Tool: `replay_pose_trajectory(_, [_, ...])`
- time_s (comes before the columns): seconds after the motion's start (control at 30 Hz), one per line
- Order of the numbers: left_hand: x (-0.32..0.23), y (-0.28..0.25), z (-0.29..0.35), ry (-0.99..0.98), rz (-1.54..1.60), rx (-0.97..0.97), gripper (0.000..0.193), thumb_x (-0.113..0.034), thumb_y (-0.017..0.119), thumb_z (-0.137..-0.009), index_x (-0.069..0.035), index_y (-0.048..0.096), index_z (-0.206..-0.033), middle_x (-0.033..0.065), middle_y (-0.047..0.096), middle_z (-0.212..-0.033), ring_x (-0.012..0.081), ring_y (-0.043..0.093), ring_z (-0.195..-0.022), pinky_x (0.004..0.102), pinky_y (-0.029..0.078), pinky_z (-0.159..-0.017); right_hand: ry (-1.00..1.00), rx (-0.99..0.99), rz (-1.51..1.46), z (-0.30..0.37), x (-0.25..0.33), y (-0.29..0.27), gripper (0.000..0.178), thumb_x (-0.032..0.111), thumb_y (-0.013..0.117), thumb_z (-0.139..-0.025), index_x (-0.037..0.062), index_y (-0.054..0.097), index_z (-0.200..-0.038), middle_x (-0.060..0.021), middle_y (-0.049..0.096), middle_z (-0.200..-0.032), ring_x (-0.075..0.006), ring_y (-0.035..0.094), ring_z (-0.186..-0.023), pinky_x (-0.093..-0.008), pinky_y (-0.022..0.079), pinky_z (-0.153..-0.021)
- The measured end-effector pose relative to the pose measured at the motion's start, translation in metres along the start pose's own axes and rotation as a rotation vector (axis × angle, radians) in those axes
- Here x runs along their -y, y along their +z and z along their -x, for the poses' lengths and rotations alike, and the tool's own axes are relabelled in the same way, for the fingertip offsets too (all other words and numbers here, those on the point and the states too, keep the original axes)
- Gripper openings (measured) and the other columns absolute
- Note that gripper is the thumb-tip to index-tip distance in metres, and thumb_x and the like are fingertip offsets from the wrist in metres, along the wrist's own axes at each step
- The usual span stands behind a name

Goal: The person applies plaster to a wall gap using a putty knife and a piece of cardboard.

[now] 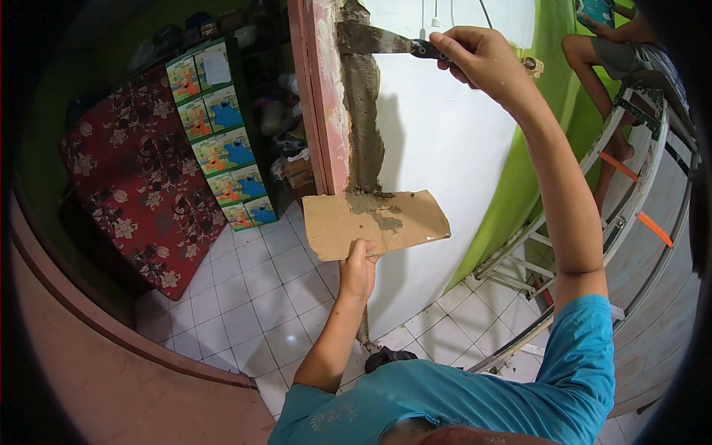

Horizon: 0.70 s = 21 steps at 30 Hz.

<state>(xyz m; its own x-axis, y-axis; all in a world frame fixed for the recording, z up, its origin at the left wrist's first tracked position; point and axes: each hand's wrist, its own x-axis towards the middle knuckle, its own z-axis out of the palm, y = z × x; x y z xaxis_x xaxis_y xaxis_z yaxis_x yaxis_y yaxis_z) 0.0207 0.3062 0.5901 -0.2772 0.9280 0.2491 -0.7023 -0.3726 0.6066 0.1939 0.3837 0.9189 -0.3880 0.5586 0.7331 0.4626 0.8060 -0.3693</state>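
Observation:
My right hand [482, 63] is raised high and closed round the dark handle of a putty knife [382, 41]. The knife's wide blade, smeared with grey, lies across the upper part of a strip of wet-looking mortar [363, 111] running down the wall beside the door frame. Lower down, my left hand [359, 271] grips the near edge of a piece of brown cardboard [334, 222], thumb on top. Some grey mortar [386, 219] lies on the cardboard, whose far edge is against or close to the wall under the strip.
A pink door frame [315, 111] stands left of the mortar, a white wall [445, 133] right. Behind the frame are a cartoon-printed drawer cabinet [222, 148] and a red floral panel [141, 148]. At right, an aluminium ladder [534, 237] stands near another seated person [593, 59]. A black bundle [389, 358] lies below.

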Motion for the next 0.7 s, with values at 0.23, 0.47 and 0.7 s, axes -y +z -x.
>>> replay_pose_trajectory(0.23, [0.022,-0.002,-0.005,-0.052,0.027,-0.061,0.040,-0.005,0.053,-0.089,0.002,0.052,-0.128,0.0127,0.058,-0.126,0.0297,0.057,-0.120,0.0494,0.047,-0.105,0.060,-0.021,-0.005,0.000,-0.019,-0.018,0.041,0.040,0.063,-0.097,0.0013,0.076,-0.093,-0.0027,0.065,-0.066,-0.0071,0.051,-0.052,-0.0266,0.043,-0.047])
replay_pose_trajectory(0.47, [-0.003,-0.008,-0.001,0.057,0.023,-0.108,0.047,-0.002,0.047,-0.086,0.005,0.049,-0.133,0.0154,0.056,-0.130,0.0318,0.057,-0.121,0.0514,0.051,-0.102,0.075,0.042,-0.223,-0.019,-0.020,0.003,0.041,0.037,0.063,-0.099,0.0007,0.072,-0.082,-0.0028,0.065,-0.064,-0.0070,0.051,-0.050,-0.0247,0.041,-0.045])
replay_pose_trajectory(0.7, [0.010,0.007,-0.006,0.046,0.079,-0.089,0.046,-0.002,0.048,-0.084,0.004,0.050,-0.130,0.0141,0.056,-0.127,0.0297,0.061,-0.114,0.0474,0.056,-0.094,0.153,0.020,-0.253,-0.010,-0.020,-0.024,0.036,0.033,0.063,-0.101,0.0002,0.069,-0.088,-0.0021,0.064,-0.068,-0.0052,0.049,-0.052,-0.0229,0.037,-0.045])
